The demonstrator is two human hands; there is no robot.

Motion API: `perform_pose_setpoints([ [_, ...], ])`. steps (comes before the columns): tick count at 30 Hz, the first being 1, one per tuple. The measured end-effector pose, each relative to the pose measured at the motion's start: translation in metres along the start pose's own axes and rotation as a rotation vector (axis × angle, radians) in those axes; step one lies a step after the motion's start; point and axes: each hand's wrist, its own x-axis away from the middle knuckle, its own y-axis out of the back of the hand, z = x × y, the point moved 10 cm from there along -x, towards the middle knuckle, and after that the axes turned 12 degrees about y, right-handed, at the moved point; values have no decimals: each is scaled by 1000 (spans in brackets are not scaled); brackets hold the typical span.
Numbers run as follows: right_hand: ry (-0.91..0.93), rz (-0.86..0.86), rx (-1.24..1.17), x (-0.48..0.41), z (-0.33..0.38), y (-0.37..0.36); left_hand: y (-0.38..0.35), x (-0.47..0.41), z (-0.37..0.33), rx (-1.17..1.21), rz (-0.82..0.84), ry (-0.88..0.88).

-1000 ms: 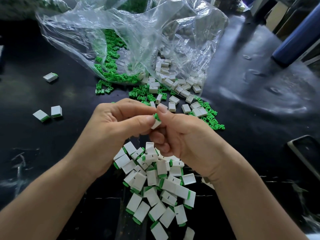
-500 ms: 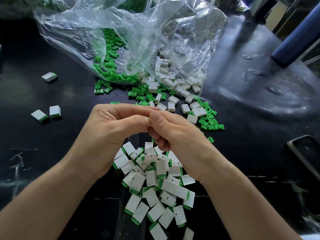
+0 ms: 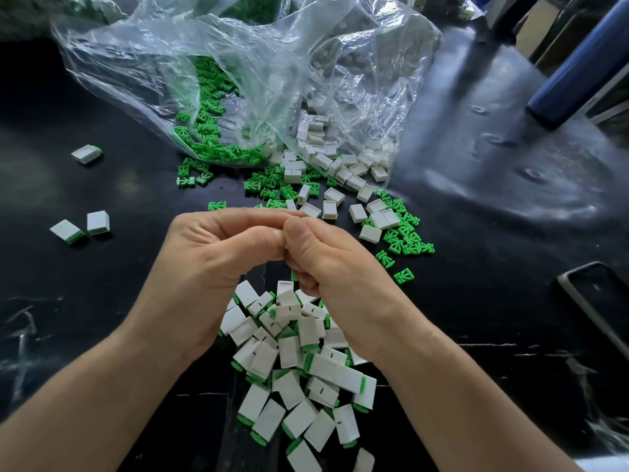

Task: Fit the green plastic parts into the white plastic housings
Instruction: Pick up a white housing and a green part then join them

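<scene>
Watching the head view from my end, I see both hands meeting above the black table [image 3: 493, 318]. The left hand [image 3: 211, 264] is curled, thumb and forefinger reaching across, and the right hand [image 3: 340, 277] is curled too, its thumb pressed tip to tip against the left's. Fingers on both are bunched tight, but whatever sits between them is hidden, so I cannot tell what either one has hold of. Directly below the hands lies the pile of fitted pieces [image 3: 292, 362], white bodies with green ends, heaped and overlapping. Beyond the hands, loose white housings [image 3: 332, 209] are scattered at the mouth of the clear plastic bag [image 3: 238, 63]. They are mixed with loose green parts [image 3: 405, 238] that spill out to the right, and more of both show inside the bag. Off to the left, well apart from the rest, lie a lone fitted piece [image 3: 86, 154] and a pair of fitted pieces [image 3: 98, 222] side by side. A phone [image 3: 599, 301] rests at the right edge, and a blue cylinder [image 3: 578, 63] leans in at upper right.
</scene>
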Motion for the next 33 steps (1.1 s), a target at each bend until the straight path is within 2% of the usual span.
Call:
perform_pose_setpoints([
  [8,27,3,-12,0,1,1,1,0,0,17,-15,7],
  [14,35,46,-127,1,8,-3,-2,-1,0,-7,-3,37],
  [20,-103,41,-252,-3,-5,4,3,-5,8,22,-12,115],
  [26,-141,68,-323,-1,-5,7,3,-5,15,26,6,171],
  [31,-62,14,-36,-1,1,31,24,-8,16,43,-135,187],
  [33,-50,52,76,0,3,33,30,-9,16,47,-175,190],
])
